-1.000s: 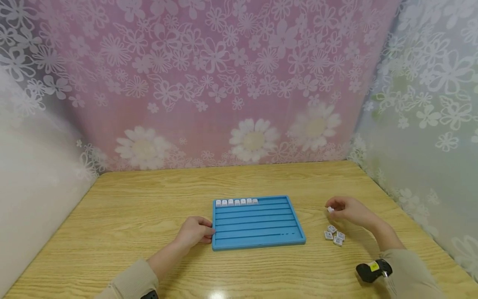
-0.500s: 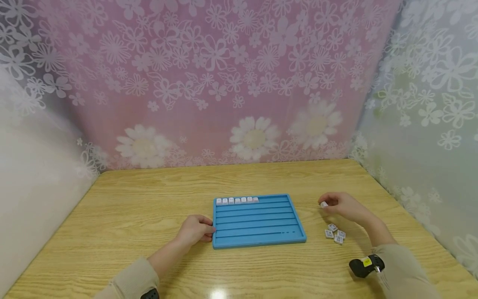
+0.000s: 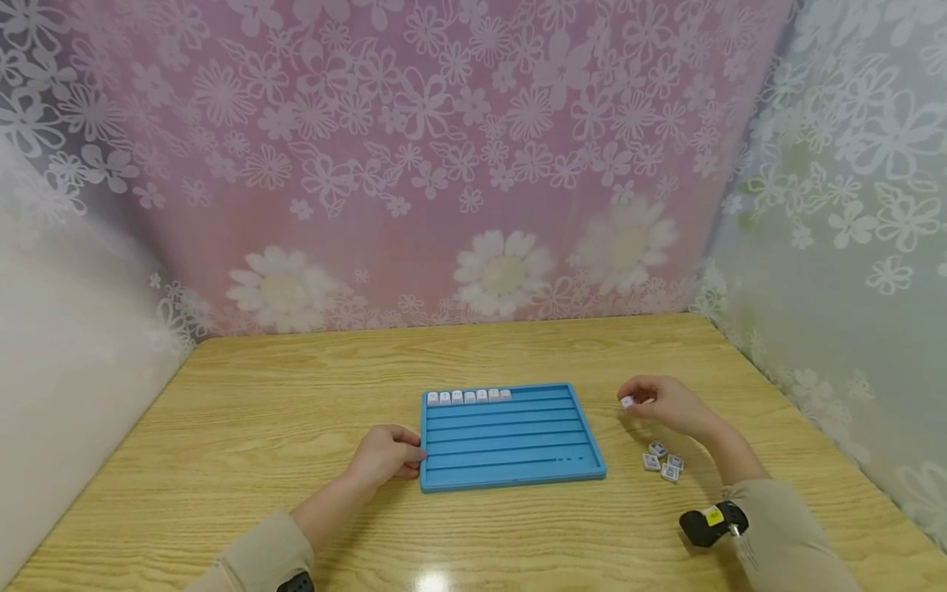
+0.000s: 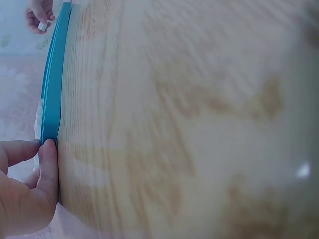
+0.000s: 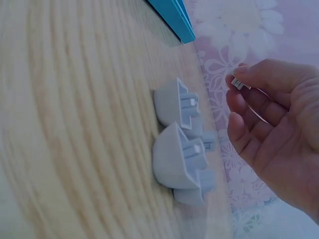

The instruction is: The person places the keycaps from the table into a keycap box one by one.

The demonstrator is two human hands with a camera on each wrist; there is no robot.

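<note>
Blue tray (image 3: 481, 459) on surface (image 3: 518, 534), long axis left to right. Left hand (image 3: 385, 454) nearer, pinching its left edge; right hand (image 3: 669, 405), apart from tray's right side, pinches white key (image 3: 627, 402). Tray lies left of that key; key row (image 3: 469, 398) starts at far left corner.
</note>
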